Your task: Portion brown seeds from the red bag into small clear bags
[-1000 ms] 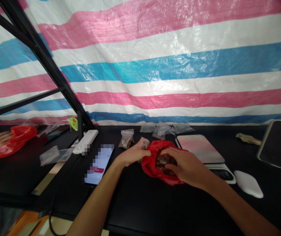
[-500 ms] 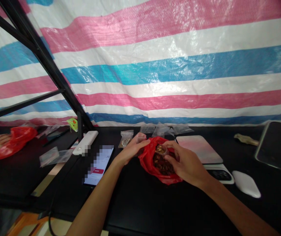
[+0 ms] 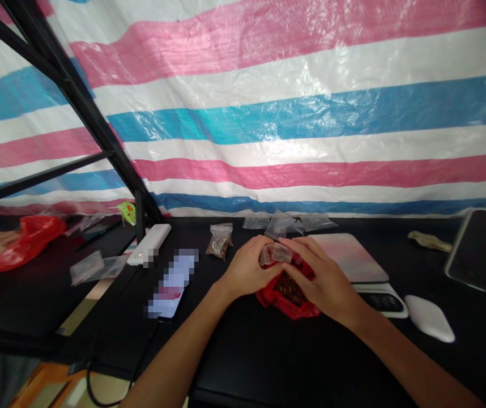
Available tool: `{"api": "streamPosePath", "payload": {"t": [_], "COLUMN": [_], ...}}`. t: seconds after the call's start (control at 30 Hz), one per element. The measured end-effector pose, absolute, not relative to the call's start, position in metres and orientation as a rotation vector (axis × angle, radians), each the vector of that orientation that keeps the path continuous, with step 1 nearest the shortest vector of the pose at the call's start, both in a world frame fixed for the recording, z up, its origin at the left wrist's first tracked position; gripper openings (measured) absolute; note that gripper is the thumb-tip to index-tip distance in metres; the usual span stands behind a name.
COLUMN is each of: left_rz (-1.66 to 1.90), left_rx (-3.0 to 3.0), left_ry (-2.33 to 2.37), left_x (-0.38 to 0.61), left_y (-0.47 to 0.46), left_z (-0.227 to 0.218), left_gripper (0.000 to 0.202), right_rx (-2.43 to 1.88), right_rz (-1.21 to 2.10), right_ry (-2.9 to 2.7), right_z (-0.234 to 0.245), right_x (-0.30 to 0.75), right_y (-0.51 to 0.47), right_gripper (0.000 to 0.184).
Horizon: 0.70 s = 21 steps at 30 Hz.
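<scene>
Holding baggie [image 3: 276, 254], seemingly, left hand [image 3: 249, 269], right hand [image 3: 323, 277]

Clear plastic pouch [image 3: 277, 254], red plastic bag [image 3: 271, 296], both glossy.

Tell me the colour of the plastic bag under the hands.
The plastic bag is red, best seen in the head view.

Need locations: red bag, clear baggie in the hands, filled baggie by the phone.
red bag [image 3: 300, 309]: head view, lower fold
clear baggie [image 3: 276, 254]: head view, middle
filled baggie [image 3: 219, 242]: head view, middle
</scene>
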<state>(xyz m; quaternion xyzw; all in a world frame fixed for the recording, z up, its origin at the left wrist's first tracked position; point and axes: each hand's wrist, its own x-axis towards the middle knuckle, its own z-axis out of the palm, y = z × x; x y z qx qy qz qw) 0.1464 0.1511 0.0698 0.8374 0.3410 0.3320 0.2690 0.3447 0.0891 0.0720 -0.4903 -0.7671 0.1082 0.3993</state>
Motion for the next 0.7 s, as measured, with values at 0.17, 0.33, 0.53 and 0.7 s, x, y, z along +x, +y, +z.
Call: {"api": "streamPosePath", "payload": {"t": [0.17,0.33,0.53,0.7], "left_rz": [0.899,0.9,0.898,0.753], "left_rx": [2.32,2.368,2.276,2.26], "left_ry": [0.9,0.942,1.021,1.061], "left_x": [0.1487,0.1494,0.1514,0.1516], "left_y": [0.1522,0.1534,0.1505,0.1487], "left_z": [0.0665,0.0652,0.0663,0.0674], "left_gripper": [0.018,0.019,0.034,0.036], "right_rx": [-1.139,-1.072,-0.979,-1.064], "right_rz": [0.21,0.165,0.165,0.16], "right_ry": [-1.951,-1.997,-2.045,-2.039], "right_z": [0.0719,0.0745,0.0731,0.0748], "right_x": [0.346,0.3461,0.3472,0.3456], "right_y": [0.0878,0.0877,0.0876,0.0862], "right_gripper": [0.026,0.032,0.04,0.029]}}
